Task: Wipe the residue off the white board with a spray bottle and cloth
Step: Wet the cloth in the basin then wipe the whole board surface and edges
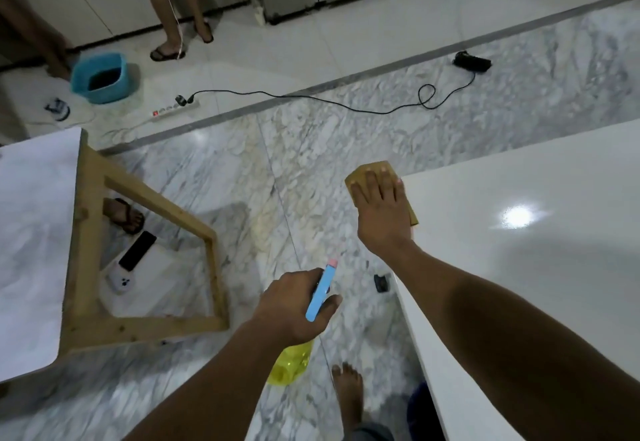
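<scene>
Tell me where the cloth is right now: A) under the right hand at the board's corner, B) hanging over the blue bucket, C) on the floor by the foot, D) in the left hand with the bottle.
A: the right hand lies flat on the cloth at the corner of the board, while the left hand holds only the bottle.

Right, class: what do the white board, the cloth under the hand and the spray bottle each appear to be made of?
White board: smooth, glossy, hard surface, perhaps laminate or coated stone; it mirrors a bright lamp glare.
Cloth: soft, matte tan fabric, lying flat under the right hand at the board's corner.
Spray bottle: translucent yellow plastic body with an opaque blue plastic trigger head, gripped by the left hand.
</scene>
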Tool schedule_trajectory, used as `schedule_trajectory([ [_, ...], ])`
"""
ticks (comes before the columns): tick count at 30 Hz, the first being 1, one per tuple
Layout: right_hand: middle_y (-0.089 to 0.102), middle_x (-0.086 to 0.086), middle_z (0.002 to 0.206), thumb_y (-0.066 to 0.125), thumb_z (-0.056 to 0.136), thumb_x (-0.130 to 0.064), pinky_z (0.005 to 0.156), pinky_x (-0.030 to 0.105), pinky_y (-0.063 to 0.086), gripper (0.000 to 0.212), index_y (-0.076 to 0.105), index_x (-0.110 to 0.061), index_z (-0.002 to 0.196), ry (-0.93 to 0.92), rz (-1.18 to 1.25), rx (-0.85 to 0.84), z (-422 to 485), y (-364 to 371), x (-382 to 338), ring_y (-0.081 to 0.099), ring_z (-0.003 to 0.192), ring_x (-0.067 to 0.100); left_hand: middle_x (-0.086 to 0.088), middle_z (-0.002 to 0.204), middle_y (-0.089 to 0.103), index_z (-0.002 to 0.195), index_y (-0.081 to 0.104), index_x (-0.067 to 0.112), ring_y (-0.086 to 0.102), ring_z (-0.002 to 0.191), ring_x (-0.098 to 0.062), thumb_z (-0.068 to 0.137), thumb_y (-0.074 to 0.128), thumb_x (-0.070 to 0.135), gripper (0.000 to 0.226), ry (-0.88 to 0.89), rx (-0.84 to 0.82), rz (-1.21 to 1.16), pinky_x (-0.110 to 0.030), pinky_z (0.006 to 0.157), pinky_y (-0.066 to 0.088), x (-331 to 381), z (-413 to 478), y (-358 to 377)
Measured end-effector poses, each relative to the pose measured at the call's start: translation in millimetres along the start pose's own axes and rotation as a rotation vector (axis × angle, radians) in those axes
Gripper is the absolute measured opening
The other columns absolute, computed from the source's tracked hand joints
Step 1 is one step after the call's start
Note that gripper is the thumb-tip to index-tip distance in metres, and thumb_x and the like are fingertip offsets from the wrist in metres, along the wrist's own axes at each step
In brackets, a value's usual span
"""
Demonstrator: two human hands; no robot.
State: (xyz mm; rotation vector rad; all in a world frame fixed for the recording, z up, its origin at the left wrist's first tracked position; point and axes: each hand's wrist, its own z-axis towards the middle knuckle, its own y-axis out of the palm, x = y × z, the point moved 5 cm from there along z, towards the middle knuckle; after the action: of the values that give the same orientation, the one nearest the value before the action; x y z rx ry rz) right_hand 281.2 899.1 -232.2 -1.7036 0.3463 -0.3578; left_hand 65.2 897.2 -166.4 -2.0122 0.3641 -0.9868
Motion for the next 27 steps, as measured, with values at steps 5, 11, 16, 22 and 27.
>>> schedule_trajectory([
  [5,-0.011,0.013,0.165,0.039,0.098,-0.030,0.120,0.059,0.003,0.067,0.013,-0.018,0.158,-0.032,-0.052,-0.022,-33.3,5.9,-2.5,-0.013,0.150,0.042,0.001,0.073,0.065,0.093,0.060,0.022,0.062,0.063,-0.019,0.089,0.061,0.055,0.034,0.038,0.022,0.002,-0.038,0.063,0.055,16.8,-19.4,4.7],
  [11,-0.019,0.017,0.163,0.047,0.096,-0.034,0.120,0.058,0.000,0.075,0.009,-0.015,0.158,0.010,-0.069,-0.031,-113.7,19.6,-7.5,-0.018,0.148,0.043,0.003,0.075,0.065,0.095,0.060,0.023,0.063,0.067,-0.019,0.089,0.062,0.056,0.034,0.094,0.041,0.045,-0.039,0.066,0.056,29.4,-65.0,20.7],
  [16,-0.006,0.017,0.165,0.053,0.093,-0.026,0.120,0.059,0.006,0.074,0.017,-0.017,0.157,0.026,-0.008,0.012,-215.4,33.5,-6.0,-0.009,0.150,0.042,0.005,0.080,0.066,0.097,0.059,0.025,0.065,0.071,-0.019,0.089,0.059,0.060,0.035,0.126,-0.002,0.088,-0.039,0.068,0.056,37.1,-137.1,59.5],
  [22,0.005,0.016,0.165,0.029,0.094,-0.021,0.121,0.057,0.010,0.063,0.023,-0.018,0.156,0.061,0.018,0.075,-352.3,53.4,-4.3,0.001,0.151,0.040,0.004,0.082,0.067,0.096,0.060,0.024,0.064,0.073,-0.020,0.089,0.059,0.059,0.036,0.216,-0.035,0.090,-0.039,0.069,0.056,55.4,-252.0,118.1],
  [27,0.006,0.014,0.166,0.053,0.087,-0.009,0.121,0.056,0.010,0.076,0.025,-0.021,0.156,0.086,0.007,0.094,-460.1,77.1,-6.4,0.002,0.152,0.039,0.002,0.079,0.067,0.093,0.060,0.021,0.063,0.070,-0.021,0.091,0.062,0.053,0.033,0.253,-0.100,0.069,-0.033,0.062,0.047,63.1,-338.3,169.6],
])
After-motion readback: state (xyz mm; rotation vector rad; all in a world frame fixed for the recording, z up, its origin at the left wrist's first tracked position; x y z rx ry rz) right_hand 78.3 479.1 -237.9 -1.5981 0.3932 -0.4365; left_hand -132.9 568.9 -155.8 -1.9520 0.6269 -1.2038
